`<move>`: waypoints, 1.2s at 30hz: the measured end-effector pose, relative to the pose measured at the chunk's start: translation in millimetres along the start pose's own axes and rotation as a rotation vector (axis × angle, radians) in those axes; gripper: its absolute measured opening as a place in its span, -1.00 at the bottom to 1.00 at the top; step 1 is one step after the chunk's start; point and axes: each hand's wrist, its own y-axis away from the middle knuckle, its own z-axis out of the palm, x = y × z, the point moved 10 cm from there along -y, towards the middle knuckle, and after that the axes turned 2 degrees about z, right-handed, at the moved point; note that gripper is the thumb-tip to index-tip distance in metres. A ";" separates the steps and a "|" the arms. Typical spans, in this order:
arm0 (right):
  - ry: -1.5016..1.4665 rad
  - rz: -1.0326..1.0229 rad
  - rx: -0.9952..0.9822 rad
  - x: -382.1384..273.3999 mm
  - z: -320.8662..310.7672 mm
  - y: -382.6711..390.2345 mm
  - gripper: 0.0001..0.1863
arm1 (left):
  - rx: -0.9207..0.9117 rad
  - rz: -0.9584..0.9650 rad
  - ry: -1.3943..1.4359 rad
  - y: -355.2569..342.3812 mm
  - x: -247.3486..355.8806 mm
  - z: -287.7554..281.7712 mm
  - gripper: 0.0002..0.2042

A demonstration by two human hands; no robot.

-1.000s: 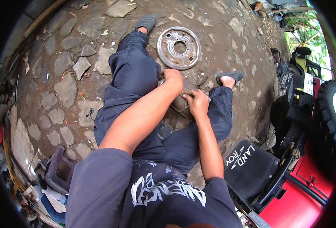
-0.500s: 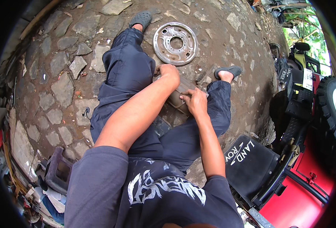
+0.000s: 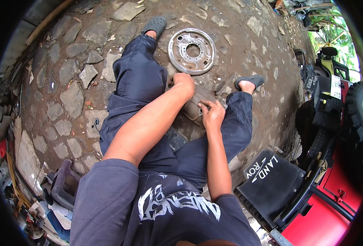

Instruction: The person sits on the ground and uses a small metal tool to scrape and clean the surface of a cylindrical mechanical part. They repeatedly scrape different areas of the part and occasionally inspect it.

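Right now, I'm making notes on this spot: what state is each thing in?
Left hand: curled at the metal part, partly hidden.
Right hand: fingers bent, touching the metal part.
Metal part: between the legs, partly covered.
Round metal plate: flat on the ground, scuffed.
Grey shoes: worn.
Black flap: lettered side in view.

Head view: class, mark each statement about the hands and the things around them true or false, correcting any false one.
1. The right hand touches the grey-brown piece. True.
2. The round metal disc lies on the person's lap. False: it lies on the stony ground.
3. The left hand is nearer the disc than the right hand is. True.
4. Red bodywork shows at the picture's upper left. False: it is at the lower right.
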 end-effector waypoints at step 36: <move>0.144 -0.170 -0.122 -19.5 15.3 -16.5 -0.71 | 0.080 0.080 0.076 -3.3 -1.4 2.5 -0.67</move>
